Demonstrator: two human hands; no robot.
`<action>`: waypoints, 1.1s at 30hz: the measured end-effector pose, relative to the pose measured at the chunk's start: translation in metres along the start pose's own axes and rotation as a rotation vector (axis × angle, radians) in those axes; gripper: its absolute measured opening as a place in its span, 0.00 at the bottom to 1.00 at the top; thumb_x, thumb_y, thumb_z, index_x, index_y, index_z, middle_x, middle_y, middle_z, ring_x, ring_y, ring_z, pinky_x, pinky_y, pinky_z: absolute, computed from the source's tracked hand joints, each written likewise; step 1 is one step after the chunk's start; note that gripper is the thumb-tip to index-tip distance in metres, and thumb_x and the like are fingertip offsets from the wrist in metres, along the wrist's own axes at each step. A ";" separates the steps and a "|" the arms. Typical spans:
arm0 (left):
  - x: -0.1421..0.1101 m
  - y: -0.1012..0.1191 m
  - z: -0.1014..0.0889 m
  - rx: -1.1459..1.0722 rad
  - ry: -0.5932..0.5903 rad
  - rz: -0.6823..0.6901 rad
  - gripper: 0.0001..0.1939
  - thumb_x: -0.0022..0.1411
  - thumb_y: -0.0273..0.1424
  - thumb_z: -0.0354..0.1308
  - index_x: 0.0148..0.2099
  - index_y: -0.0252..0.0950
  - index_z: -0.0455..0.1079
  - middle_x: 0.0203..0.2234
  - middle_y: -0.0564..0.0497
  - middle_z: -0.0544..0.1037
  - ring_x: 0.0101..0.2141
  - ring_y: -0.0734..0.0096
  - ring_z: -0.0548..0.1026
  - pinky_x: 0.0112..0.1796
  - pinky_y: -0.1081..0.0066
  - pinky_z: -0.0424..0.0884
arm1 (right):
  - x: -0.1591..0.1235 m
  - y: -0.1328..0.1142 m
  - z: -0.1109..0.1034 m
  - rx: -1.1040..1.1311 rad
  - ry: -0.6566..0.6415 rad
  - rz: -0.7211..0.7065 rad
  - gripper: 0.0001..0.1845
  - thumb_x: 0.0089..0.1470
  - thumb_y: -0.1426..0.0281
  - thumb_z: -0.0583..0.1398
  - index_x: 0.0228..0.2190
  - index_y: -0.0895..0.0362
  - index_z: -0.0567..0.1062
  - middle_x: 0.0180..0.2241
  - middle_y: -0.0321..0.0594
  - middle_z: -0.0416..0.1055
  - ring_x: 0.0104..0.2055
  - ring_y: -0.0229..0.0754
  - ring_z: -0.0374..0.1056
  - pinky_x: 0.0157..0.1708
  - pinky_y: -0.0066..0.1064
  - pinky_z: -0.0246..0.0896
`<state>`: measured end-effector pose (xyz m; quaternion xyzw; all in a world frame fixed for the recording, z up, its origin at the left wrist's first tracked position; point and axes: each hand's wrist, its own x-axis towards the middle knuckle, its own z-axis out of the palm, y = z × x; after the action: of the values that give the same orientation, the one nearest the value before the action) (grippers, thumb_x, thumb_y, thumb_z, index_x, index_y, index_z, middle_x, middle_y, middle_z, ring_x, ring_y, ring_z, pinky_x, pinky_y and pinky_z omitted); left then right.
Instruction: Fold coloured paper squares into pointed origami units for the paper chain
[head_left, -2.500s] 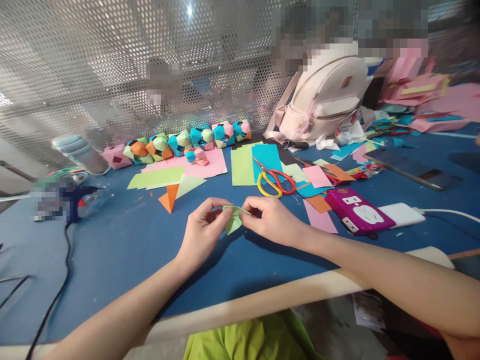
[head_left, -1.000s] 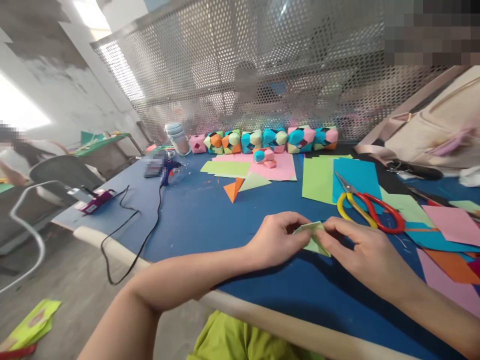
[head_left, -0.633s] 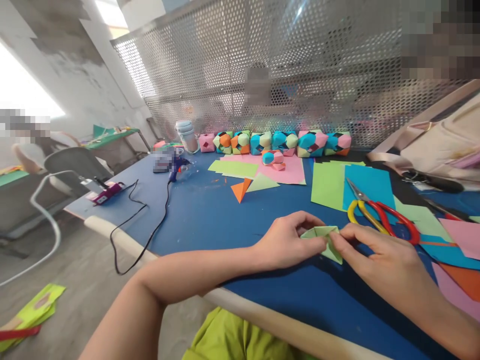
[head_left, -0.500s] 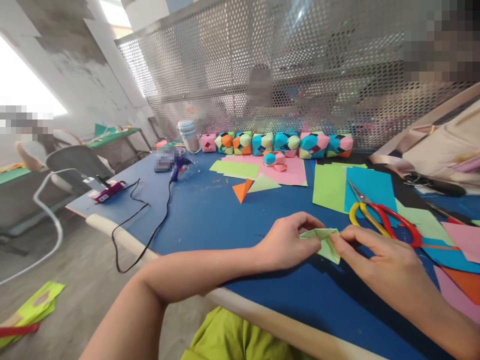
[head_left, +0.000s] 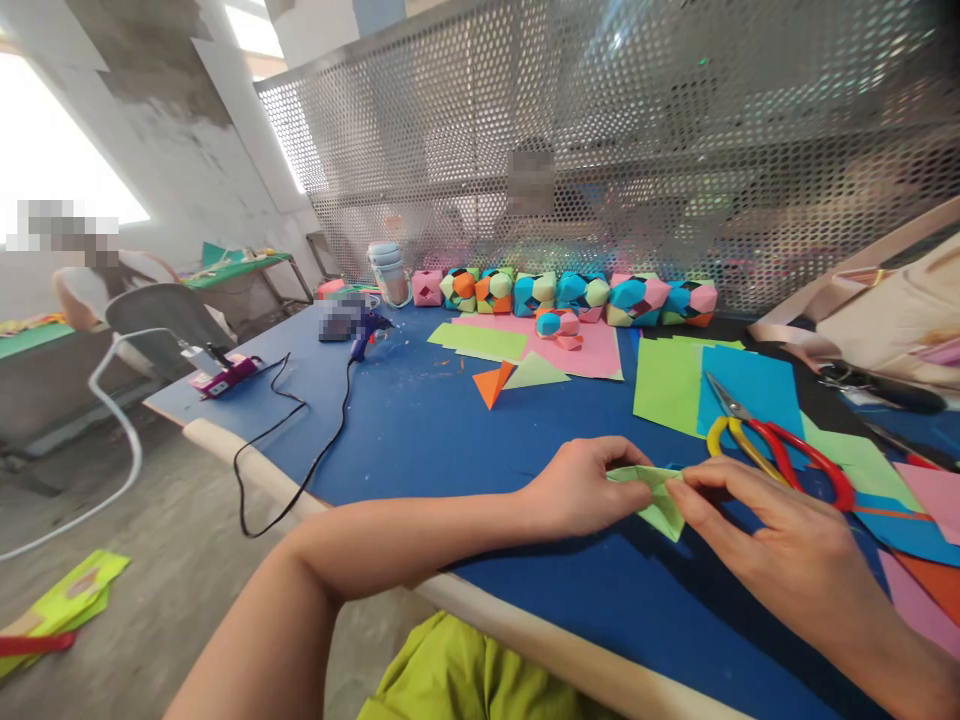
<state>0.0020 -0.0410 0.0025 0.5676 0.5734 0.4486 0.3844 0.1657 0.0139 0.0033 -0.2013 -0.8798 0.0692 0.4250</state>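
A pale green piece of folded paper (head_left: 661,512) is held between both hands just above the blue table. My left hand (head_left: 589,487) pinches its left side between thumb and fingers. At the paper's upper right corner, my right hand (head_left: 757,515) grips with thumb and index finger. Scissors (head_left: 780,450) with red and yellow handles lie just beyond my right hand, on blue paper (head_left: 765,390) and green paper (head_left: 667,385). Farther off to the left rest an orange folded triangle (head_left: 493,385) and a pale green triangle (head_left: 541,371).
Several folded paper balls (head_left: 583,292) line the table's back, before a perforated metal screen (head_left: 450,150). A glue gun (head_left: 366,335) with a black cord lies left, near a power strip (head_left: 225,375). A bag (head_left: 900,310) sits at right. A person (head_left: 82,270) sits far left.
The whole view has shifted slightly, so things sit a little farther right and lower. Both hands keep hold of the green paper, with almost no change in their grip.
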 end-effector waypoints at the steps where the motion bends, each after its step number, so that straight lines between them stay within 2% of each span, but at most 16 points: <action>1: 0.000 0.001 -0.001 0.020 -0.010 0.002 0.06 0.51 0.28 0.56 0.34 0.35 0.72 0.27 0.53 0.75 0.31 0.71 0.71 0.34 0.73 0.68 | 0.000 0.000 0.000 -0.001 0.001 -0.006 0.06 0.57 0.70 0.58 0.28 0.54 0.68 0.23 0.34 0.70 0.24 0.38 0.67 0.27 0.29 0.62; 9: -0.002 0.002 -0.002 0.037 -0.042 -0.005 0.08 0.50 0.27 0.56 0.35 0.36 0.73 0.27 0.55 0.74 0.31 0.72 0.71 0.34 0.75 0.68 | 0.002 -0.002 -0.003 0.022 0.023 0.005 0.07 0.57 0.69 0.56 0.27 0.51 0.69 0.24 0.35 0.72 0.24 0.40 0.71 0.27 0.30 0.65; 12: -0.001 0.002 -0.001 0.004 -0.030 -0.033 0.08 0.50 0.27 0.56 0.35 0.35 0.72 0.24 0.56 0.73 0.29 0.73 0.70 0.32 0.75 0.68 | 0.002 -0.003 -0.003 0.031 0.032 0.039 0.09 0.58 0.66 0.56 0.26 0.51 0.69 0.23 0.34 0.73 0.23 0.39 0.70 0.26 0.29 0.65; 17: -0.001 0.004 -0.001 -0.087 -0.041 -0.049 0.09 0.50 0.25 0.55 0.35 0.34 0.71 0.19 0.57 0.70 0.23 0.76 0.69 0.27 0.75 0.67 | 0.004 0.000 -0.006 0.049 -0.028 0.106 0.08 0.58 0.66 0.56 0.27 0.51 0.70 0.25 0.36 0.74 0.25 0.39 0.71 0.29 0.27 0.65; 19: 0.000 0.005 -0.003 -0.135 -0.006 -0.046 0.09 0.50 0.23 0.53 0.36 0.33 0.71 0.20 0.57 0.70 0.21 0.77 0.69 0.25 0.76 0.66 | 0.006 0.001 -0.012 0.049 -0.047 0.148 0.07 0.57 0.67 0.56 0.28 0.52 0.71 0.27 0.37 0.74 0.27 0.39 0.71 0.31 0.28 0.65; 24: 0.010 0.003 -0.012 -0.164 0.142 -0.002 0.10 0.50 0.22 0.51 0.35 0.33 0.71 0.24 0.56 0.73 0.20 0.78 0.70 0.25 0.76 0.68 | 0.012 0.009 -0.027 0.036 0.026 0.291 0.09 0.58 0.66 0.55 0.28 0.55 0.71 0.27 0.39 0.73 0.30 0.40 0.69 0.35 0.30 0.63; 30: 0.018 0.000 -0.018 -0.163 0.185 -0.002 0.05 0.52 0.27 0.56 0.34 0.33 0.70 0.24 0.55 0.73 0.20 0.78 0.69 0.25 0.74 0.68 | 0.007 0.037 -0.025 -0.032 -0.153 0.374 0.09 0.57 0.69 0.55 0.33 0.57 0.74 0.32 0.40 0.73 0.27 0.38 0.66 0.29 0.30 0.61; 33: 0.018 0.002 -0.018 -0.143 0.185 -0.008 0.05 0.53 0.29 0.56 0.33 0.33 0.70 0.23 0.55 0.73 0.21 0.77 0.70 0.25 0.74 0.67 | 0.004 0.043 -0.021 -0.047 -0.241 0.344 0.11 0.56 0.71 0.55 0.39 0.58 0.75 0.37 0.43 0.74 0.30 0.39 0.68 0.33 0.33 0.64</action>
<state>-0.0159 -0.0248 0.0108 0.4926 0.5752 0.5374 0.3710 0.1924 0.0535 0.0062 -0.3486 -0.8784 0.1436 0.2936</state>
